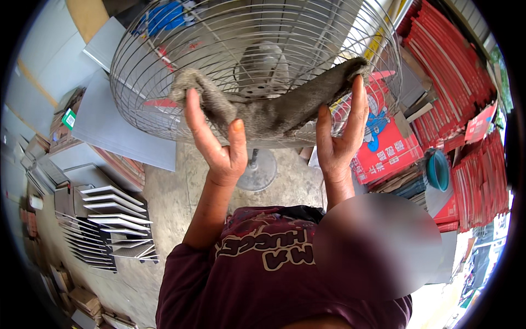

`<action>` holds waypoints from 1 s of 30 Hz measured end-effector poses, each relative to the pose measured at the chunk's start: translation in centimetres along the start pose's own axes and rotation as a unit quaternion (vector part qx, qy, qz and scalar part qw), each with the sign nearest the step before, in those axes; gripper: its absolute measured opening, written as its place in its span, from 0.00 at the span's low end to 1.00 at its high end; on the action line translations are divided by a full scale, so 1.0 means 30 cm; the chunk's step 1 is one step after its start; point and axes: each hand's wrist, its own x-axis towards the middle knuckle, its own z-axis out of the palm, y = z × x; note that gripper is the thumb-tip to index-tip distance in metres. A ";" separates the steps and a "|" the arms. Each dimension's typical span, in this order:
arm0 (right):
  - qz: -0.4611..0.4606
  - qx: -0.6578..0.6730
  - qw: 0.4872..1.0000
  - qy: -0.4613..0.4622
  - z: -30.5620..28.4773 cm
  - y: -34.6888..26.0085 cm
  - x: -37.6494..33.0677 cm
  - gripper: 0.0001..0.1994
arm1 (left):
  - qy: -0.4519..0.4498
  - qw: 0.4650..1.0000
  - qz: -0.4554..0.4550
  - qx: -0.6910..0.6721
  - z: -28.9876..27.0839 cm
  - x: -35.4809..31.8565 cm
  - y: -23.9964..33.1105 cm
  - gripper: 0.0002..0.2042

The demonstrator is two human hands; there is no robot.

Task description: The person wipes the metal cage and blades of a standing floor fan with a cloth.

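Note:
A worn grey-brown cloth is stretched sideways between my two hands, its middle sagging and both ends bunched. My left hand grips the left end, with a finger and the thumb showing against the cloth. Higher up on the right, my right hand grips the other end the same way. Just beyond the cloth is a large round fan with a wire cage and red blades. The cloth overlaps the lower part of the cage; whether it touches the wires I cannot tell.
The fan's round base rests on the concrete floor. At left, grey boards lean above a black rack of white panels. Stacked red cartons fill the right, with a teal bucket beside them.

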 end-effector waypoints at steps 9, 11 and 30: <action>0.071 -0.033 0.997 0.027 -0.100 0.131 -0.062 0.33 | -0.144 0.989 0.019 -0.003 0.147 -0.074 0.120 0.31; 0.092 -0.002 0.995 0.037 -0.117 0.136 -0.067 0.32 | -0.172 0.984 0.009 -0.042 0.159 -0.103 0.136 0.31; -0.089 0.139 0.984 -0.066 0.003 -0.077 0.064 0.32 | 0.013 0.997 -0.070 -0.043 0.014 0.036 0.149 0.32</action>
